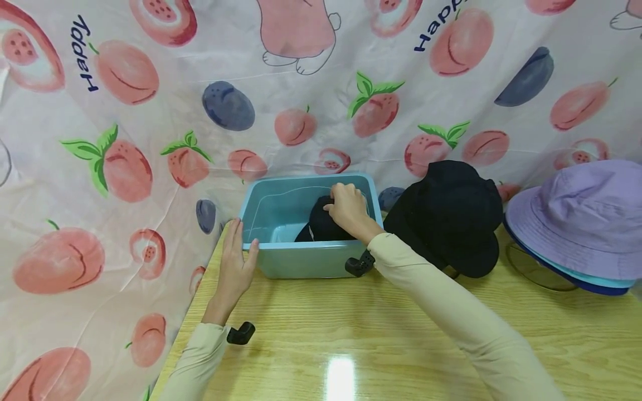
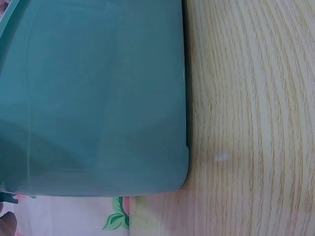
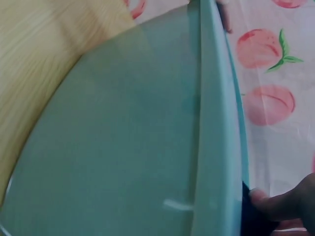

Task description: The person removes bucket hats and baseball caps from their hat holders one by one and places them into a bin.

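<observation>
A light blue plastic bin (image 1: 301,262) stands on the table against the printed cloth. Inside its right half lies a black cap (image 1: 323,224), brim toward the left. My right hand (image 1: 348,205) reaches over the front rim and grips the top of the cap with curled fingers. Thumb and fingers also show on the dark cloth (image 3: 253,216) in the right wrist view, partly hidden by the bin wall. My left hand (image 1: 236,267) rests on the bin's left front corner, its fingers straight along the side. The left wrist view is mostly bin wall (image 2: 98,98).
Right of the bin sit black caps (image 1: 446,211) in a pile. Farther right, a lilac bucket hat (image 1: 587,217) tops a stack with turquoise and dark blue brims. A fruit-printed cloth (image 1: 190,111) hangs behind and to the left of the wooden table (image 1: 301,334).
</observation>
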`<state>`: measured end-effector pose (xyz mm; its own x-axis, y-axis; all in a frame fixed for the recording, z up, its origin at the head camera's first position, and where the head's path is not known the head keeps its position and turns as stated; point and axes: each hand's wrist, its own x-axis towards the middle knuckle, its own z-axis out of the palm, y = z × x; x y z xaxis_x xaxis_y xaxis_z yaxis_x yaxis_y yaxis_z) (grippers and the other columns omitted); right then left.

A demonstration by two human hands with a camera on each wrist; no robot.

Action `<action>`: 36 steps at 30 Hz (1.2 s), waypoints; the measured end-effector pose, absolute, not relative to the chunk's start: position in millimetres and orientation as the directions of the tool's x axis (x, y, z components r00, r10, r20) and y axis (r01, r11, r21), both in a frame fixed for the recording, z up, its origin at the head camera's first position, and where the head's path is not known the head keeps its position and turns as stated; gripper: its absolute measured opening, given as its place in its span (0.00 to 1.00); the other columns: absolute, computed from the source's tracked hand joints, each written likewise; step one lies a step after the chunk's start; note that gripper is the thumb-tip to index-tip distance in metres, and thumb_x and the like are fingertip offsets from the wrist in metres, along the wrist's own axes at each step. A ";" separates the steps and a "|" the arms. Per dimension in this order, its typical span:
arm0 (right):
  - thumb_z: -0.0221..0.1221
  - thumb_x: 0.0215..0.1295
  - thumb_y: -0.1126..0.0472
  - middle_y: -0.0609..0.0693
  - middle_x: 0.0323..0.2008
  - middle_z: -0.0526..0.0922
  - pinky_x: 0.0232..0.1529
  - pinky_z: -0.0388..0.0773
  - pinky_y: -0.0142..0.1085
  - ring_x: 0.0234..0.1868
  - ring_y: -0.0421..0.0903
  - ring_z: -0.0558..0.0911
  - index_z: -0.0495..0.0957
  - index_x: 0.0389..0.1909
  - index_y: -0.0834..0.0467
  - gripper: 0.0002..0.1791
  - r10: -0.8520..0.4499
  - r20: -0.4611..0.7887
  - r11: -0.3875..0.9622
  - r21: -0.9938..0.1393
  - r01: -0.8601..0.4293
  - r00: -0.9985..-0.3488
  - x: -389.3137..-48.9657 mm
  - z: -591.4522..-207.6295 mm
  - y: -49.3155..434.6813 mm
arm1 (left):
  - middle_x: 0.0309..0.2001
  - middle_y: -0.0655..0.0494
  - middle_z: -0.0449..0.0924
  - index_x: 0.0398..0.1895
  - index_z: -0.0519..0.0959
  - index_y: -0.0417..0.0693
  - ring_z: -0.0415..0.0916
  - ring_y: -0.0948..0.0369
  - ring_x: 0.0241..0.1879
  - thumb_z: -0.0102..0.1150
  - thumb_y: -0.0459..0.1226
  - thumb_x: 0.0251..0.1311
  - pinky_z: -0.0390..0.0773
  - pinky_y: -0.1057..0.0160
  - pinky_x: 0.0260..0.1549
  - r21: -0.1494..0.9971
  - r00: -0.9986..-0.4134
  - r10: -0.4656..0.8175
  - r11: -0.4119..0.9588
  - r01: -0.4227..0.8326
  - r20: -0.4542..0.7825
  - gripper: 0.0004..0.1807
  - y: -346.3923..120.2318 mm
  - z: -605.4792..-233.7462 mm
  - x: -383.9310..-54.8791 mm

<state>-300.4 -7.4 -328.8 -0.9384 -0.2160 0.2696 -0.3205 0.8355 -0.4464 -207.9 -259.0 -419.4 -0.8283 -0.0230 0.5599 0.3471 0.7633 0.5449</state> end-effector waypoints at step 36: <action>0.66 0.57 0.63 0.61 0.53 0.76 0.47 0.75 0.46 0.53 0.57 0.75 0.76 0.52 0.67 0.22 -0.510 -0.057 0.771 -0.472 -0.427 -0.858 -317.3 -333.0 23.7 | 0.72 0.41 0.49 0.69 0.54 0.29 0.46 0.47 0.71 0.45 0.42 0.69 0.51 0.45 0.65 0.550 -0.828 -0.044 0.767 0.330 0.559 0.33 -260.9 -419.9 -210.4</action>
